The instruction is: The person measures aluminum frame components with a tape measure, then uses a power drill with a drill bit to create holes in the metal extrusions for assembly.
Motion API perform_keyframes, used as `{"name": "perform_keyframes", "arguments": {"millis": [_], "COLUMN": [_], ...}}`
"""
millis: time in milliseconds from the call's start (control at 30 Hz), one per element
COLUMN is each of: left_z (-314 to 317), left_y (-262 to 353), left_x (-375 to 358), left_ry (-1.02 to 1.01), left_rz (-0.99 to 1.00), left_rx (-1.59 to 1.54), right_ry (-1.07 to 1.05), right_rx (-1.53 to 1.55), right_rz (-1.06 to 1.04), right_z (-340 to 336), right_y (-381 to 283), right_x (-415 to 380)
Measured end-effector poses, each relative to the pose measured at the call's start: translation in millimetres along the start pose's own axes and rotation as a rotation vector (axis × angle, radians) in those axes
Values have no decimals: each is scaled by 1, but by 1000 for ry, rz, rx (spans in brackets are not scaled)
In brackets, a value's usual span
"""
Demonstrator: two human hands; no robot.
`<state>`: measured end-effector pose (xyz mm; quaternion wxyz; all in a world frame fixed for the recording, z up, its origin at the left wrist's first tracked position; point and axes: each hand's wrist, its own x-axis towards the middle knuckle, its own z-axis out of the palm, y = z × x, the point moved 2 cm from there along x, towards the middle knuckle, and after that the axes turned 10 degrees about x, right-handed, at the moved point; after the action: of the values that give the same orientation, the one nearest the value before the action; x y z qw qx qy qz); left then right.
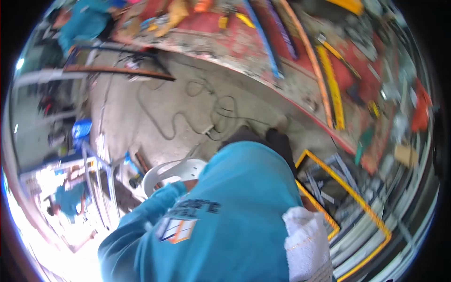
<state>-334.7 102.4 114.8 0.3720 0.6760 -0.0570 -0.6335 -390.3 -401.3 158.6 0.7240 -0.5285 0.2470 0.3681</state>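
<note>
My left hand (pixel 190 184) is at the end of a teal sleeve, beside a white plastic chair (pixel 151 177); its fingers are hidden by the chair and my shirt. A bit of my right hand or wrist (pixel 308 204) appears beneath a white towel (pixel 306 242), next to a yellow rectangular frame (pixel 350 189). The towel hides the fingers on that side. Below the camera, my teal shirt (pixel 244 202) fills the middle of the view.
A long red-topped workbench (pixel 230 44) carries blue, orange and yellow strips and scattered tools. A grey cable (pixel 176 120) loops over the concrete floor. Metal profiles (pixel 361 239) lie at lower right, and a dark frame (pixel 120 70) stands at left. Co-workers (pixel 87 21) are at the left.
</note>
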Motion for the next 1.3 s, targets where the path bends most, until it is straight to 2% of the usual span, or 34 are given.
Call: {"name": "perform_keyframes", "arguments": {"millis": [100, 133, 200, 233, 300, 333, 400, 467, 533, 600, 667, 800, 867, 900, 1000, 1033, 1067, 1133, 1200, 1267, 1300], "left_z": [-21, -30, -50, -56, -73, -72, -65, -66, -60, -54, -44, -44, -50, -53, -55, -54, -50, -46, -46, -41, -38], "left_y": [23, 32, 58, 65, 79, 75, 57, 79, 109, 55, 90, 73, 71, 71, 67, 68, 54, 17, 10, 5, 1], "left_x": [16, 19, 10, 3, -6, 0, 21, 15, 7, 59, 26, 37, 32, 26, 4, 2, 8, 24, 19, 20, 23], "left_ry": [-14, -33, -178, -134, 108, 156, 523, 754, 706, 715, 538, 564, 405, 407, 515, 603, 599, 348, 312, 149, 148], "left_rz": [89, 61, -141, -137, -45, -23, 287, 155, 62, 303, 167, 263, 337, 352, 286, 139, 136, 172, 116, 84, 87], "left_rx": [179, 232, 289, 286, 22, 29, -593, -651, -892, -862, -1102, -1214, -1512, -1527, -1425, -1211, -1211, -725, -755, -1008, -1007], "right_ry": [-36, -42, -50, -56, -71, -82, -100, -116, -135, -153, -171, -207, -223, -228, -239, -239, -237, -242, -246, -247, -252], "right_rx": [-78, -104, -161, -183, -232, -256, -301, -344, -384, -427, -471, -537, -560, -571, -598, -604, -606, -614, -619, -626, -627], "right_rz": [36, 47, 54, 55, 46, 44, 43, 41, 43, 48, 61, 59, 52, 50, 39, 35, 35, 31, 32, 31, 27], "right_z": [-19, -24, -36, -41, -49, -54, -60, -63, -64, -63, -60, -55, -53, -53, -53, -53, -51, -48, -44, -42, -40], "right_y": [-8, -11, -19, -25, -37, -45, -60, -80, -99, -118, -134, -161, -168, -170, -176, -176, -177, -178, -181, -182, -183], "right_x": [23, 28, 39, 45, 61, 70, 85, 102, 120, 137, 152, 176, 182, 184, 190, 191, 193, 196, 199, 201, 202]}}
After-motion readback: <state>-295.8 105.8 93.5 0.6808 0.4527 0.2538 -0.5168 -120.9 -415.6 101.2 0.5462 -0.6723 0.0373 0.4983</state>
